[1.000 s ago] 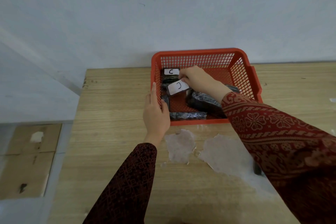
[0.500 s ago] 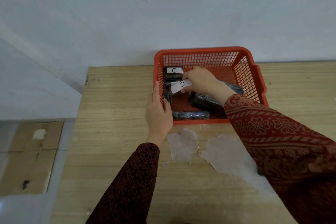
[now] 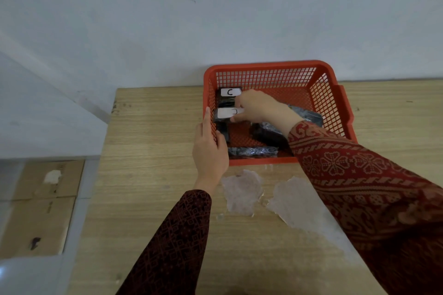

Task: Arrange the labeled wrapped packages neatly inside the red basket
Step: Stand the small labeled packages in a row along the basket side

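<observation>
A red mesh basket (image 3: 275,64) stands on the wooden table against the wall. Inside, at the far left, lies a dark wrapped package with a white "C" label (image 3: 230,92). Just in front of it is a second labelled package (image 3: 226,113), and my right hand (image 3: 260,109) is shut on it. My left hand (image 3: 209,148) grips the basket's near-left corner, thumb along the left wall. More dark wrapped packages lie in the basket: one along the front wall (image 3: 253,151), one under my right wrist (image 3: 267,133) and one to the right (image 3: 308,115).
The wooden table (image 3: 153,175) has two pale peeled patches (image 3: 243,190) in front of the basket. A grey wall rises right behind the basket. Left of the table, down on the floor, lie flat cardboard sheets (image 3: 36,211).
My right hand has pressed the second labelled package down and left, toward the basket's left wall, so its label now lies flatter. My left hand stays on the basket's corner.
</observation>
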The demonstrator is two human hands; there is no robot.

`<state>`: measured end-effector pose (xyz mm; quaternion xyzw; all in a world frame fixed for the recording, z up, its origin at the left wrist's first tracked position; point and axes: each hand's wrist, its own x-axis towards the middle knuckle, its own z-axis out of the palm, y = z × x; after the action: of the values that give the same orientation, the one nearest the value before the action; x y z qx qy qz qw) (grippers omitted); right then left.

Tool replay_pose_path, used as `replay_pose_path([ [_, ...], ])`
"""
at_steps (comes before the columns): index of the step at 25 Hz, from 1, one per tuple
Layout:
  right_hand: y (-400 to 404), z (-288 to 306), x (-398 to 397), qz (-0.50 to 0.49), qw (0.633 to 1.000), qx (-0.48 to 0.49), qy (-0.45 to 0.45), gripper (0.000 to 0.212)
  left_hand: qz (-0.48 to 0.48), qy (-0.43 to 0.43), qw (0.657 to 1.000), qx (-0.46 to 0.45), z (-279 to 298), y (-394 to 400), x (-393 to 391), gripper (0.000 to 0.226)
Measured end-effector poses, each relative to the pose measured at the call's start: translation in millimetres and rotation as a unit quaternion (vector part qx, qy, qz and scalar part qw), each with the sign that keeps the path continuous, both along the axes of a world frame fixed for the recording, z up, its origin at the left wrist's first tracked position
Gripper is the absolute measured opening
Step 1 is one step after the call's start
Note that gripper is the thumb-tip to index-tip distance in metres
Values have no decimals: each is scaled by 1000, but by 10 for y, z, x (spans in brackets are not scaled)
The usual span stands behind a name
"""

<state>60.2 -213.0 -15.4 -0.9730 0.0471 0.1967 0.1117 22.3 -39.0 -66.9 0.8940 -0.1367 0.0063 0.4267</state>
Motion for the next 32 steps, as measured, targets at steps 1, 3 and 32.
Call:
replay_pose_path([
  [1,41,-57,-6,-1,1000,-19,3,47,2,0,1000,0,-3,-3,0,63],
  [3,106,-147,-43,0,998,-59,-8,47,3,-1,1000,-1,-7,-8,1,63],
  [32,10,-230,-359,0,949,277,-148,20,6,6,1000,-25,32,5,-21,61],
])
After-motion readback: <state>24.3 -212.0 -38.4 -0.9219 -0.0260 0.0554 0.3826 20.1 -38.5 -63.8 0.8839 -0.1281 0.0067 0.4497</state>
